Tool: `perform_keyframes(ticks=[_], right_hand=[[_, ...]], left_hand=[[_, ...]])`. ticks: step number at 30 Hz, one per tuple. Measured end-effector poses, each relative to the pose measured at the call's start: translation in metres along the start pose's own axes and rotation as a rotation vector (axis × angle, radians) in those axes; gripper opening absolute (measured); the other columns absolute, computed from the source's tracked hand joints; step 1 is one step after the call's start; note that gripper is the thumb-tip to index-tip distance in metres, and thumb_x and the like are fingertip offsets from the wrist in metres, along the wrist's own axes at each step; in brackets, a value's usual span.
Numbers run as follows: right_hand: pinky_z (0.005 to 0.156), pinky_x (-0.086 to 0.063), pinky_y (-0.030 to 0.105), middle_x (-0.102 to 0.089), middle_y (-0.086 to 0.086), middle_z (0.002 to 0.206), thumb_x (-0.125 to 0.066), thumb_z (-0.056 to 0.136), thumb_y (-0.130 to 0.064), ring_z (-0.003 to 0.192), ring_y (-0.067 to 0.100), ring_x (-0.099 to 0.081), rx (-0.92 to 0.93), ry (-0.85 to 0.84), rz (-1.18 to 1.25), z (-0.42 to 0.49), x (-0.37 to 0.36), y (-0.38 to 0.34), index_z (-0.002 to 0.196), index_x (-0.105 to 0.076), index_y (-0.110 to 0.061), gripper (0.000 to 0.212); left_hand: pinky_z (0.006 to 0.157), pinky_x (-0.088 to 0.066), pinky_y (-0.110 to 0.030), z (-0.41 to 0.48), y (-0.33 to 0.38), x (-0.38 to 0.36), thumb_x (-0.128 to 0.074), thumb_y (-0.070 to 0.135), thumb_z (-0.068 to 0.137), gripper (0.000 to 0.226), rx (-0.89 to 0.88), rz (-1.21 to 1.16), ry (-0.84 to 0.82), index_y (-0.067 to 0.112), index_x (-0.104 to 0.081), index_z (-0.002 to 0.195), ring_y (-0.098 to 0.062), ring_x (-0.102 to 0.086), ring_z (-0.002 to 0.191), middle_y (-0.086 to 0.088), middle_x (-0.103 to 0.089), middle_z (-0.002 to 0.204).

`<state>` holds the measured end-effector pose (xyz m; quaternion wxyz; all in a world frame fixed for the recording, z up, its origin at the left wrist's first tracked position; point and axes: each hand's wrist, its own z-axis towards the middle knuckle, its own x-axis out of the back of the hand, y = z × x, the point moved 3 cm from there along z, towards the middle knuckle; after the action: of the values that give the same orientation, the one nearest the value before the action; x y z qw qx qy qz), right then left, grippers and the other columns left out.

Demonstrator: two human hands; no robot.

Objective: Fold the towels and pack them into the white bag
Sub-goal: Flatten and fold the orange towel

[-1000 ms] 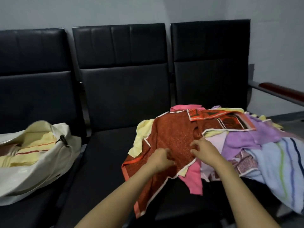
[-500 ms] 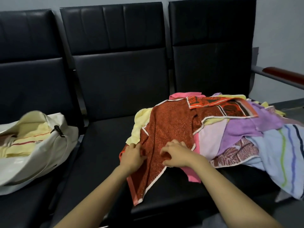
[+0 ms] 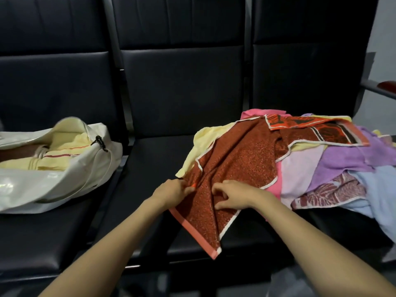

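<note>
A red-brown towel (image 3: 237,159) with a white and orange border lies on top of a heap of towels on the right seat, one corner hanging over the seat's front. My left hand (image 3: 171,190) pinches its left edge. My right hand (image 3: 232,195) grips the cloth just to the right, fingers curled into it. The heap holds yellow (image 3: 205,136), pink (image 3: 273,187), purple (image 3: 347,159) and light blue (image 3: 377,189) towels. The white bag (image 3: 64,174) lies open on the left seat with a folded yellow towel (image 3: 57,155) inside.
Three black padded seats (image 3: 150,172) stand in a row with tall backs. The middle seat between bag and heap is bare. A dark red armrest (image 3: 387,86) juts out at the far right. Floor shows below the seats' front edge.
Both hands have slid leftward and toward me along the red-brown towel, dragging its lower part toward the seat's front. The camera has tilted down and closer.
</note>
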<state>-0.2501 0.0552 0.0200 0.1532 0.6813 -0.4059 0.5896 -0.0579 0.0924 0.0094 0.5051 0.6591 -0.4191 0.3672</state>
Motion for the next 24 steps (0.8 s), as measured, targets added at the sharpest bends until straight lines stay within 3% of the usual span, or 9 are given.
perform_keyframes(ticks=[2, 4, 6, 9, 12, 15, 18, 21, 24], right_hand=[[0.077, -0.038, 0.030, -0.043, -0.006, 0.083, -0.065, 0.088, -0.031, 0.089, 0.017, -0.048, 0.037, 0.011, -0.014, -0.001, -0.004, -0.006, 0.092, -0.056, -0.019, 0.015], [0.076, -0.036, 0.028, -0.043, -0.004, 0.088, -0.064, 0.089, -0.025, 0.090, 0.016, -0.047, 0.056, 0.023, 0.025, -0.005, -0.004, -0.009, 0.084, -0.054, -0.020, 0.013], [0.072, -0.030, 0.023, -0.046, -0.001, 0.093, -0.062, 0.088, -0.020, 0.088, 0.016, -0.048, 0.063, 0.098, 0.081, -0.012, 0.005, -0.009, 0.082, -0.053, -0.019, 0.011], [0.067, -0.032, 0.029, -0.052, -0.001, 0.083, -0.061, 0.083, -0.015, 0.079, 0.017, -0.048, 0.009, 0.183, 0.093, -0.025, 0.018, -0.003, 0.077, -0.047, -0.017, 0.015], [0.064, -0.040, 0.031, -0.051, -0.005, 0.073, -0.059, 0.081, -0.008, 0.069, 0.018, -0.050, -0.098, 0.187, 0.075, -0.032, 0.023, 0.011, 0.071, -0.039, -0.023, 0.026], [0.072, -0.050, 0.035, -0.055, -0.002, 0.087, -0.052, 0.085, -0.006, 0.072, 0.015, -0.051, -0.149, 0.181, 0.089, -0.032, 0.024, 0.015, 0.095, -0.053, -0.023, 0.019], [0.065, -0.043, 0.022, -0.060, 0.003, 0.104, -0.051, 0.091, -0.016, 0.081, 0.016, -0.055, -0.196, 0.150, 0.167, -0.024, 0.017, 0.007, 0.126, -0.054, -0.015, 0.034], [0.046, -0.043, 0.017, -0.068, 0.012, 0.103, -0.047, 0.094, -0.019, 0.077, 0.019, -0.058, -0.234, 0.237, 0.318, -0.012, 0.011, -0.009, 0.104, -0.067, -0.004, 0.028], [0.076, -0.048, 0.030, -0.068, 0.019, 0.095, -0.048, 0.091, -0.014, 0.084, 0.025, -0.063, -0.071, 0.236, 0.409, -0.002, 0.007, -0.037, 0.087, -0.066, 0.005, 0.027]], left_hand=[[0.081, -0.052, -0.036, -0.003, 0.000, -0.002, -0.055, 0.048, 0.092, 0.022, -0.046, 0.013, -0.022, 0.029, -0.065, 0.087, -0.015, -0.062, 0.090, 0.005, -0.063, 0.090], [0.076, -0.051, -0.034, -0.008, 0.004, -0.001, -0.061, 0.039, 0.088, 0.025, -0.094, 0.004, 0.047, 0.026, -0.055, 0.067, -0.016, -0.058, 0.085, 0.005, -0.054, 0.085], [0.069, -0.047, -0.030, -0.013, 0.010, 0.006, -0.061, 0.030, 0.087, 0.023, -0.120, -0.185, 0.151, 0.016, -0.053, 0.070, -0.016, -0.055, 0.080, 0.003, -0.050, 0.086], [0.058, -0.038, -0.027, -0.020, 0.007, 0.026, -0.056, 0.022, 0.089, 0.018, -0.042, -0.510, 0.341, 0.013, -0.046, 0.077, -0.013, -0.049, 0.067, 0.001, -0.052, 0.075], [0.055, -0.039, -0.028, -0.024, -0.009, 0.038, -0.058, 0.018, 0.088, 0.019, 0.049, -0.593, 0.469, 0.013, -0.043, 0.078, -0.014, -0.049, 0.064, -0.002, -0.054, 0.072], [0.058, -0.040, -0.030, -0.025, -0.027, 0.033, -0.061, 0.020, 0.086, 0.020, 0.143, -0.396, 0.381, 0.013, -0.042, 0.084, -0.019, -0.056, 0.071, -0.004, -0.057, 0.080], [0.067, -0.042, -0.033, -0.024, -0.039, 0.019, -0.061, 0.024, 0.087, 0.024, 0.184, -0.235, 0.244, 0.014, -0.042, 0.098, -0.024, -0.058, 0.082, -0.004, -0.056, 0.089], [0.064, -0.044, -0.026, -0.024, -0.038, 0.018, -0.059, 0.026, 0.089, 0.017, 0.171, -0.358, 0.218, 0.014, -0.055, 0.100, -0.015, -0.057, 0.072, -0.002, -0.061, 0.089], [0.057, -0.040, -0.024, -0.026, -0.035, 0.026, -0.056, 0.031, 0.092, 0.021, 0.195, -0.511, 0.255, 0.015, -0.061, 0.079, -0.013, -0.054, 0.067, 0.001, -0.059, 0.075]])
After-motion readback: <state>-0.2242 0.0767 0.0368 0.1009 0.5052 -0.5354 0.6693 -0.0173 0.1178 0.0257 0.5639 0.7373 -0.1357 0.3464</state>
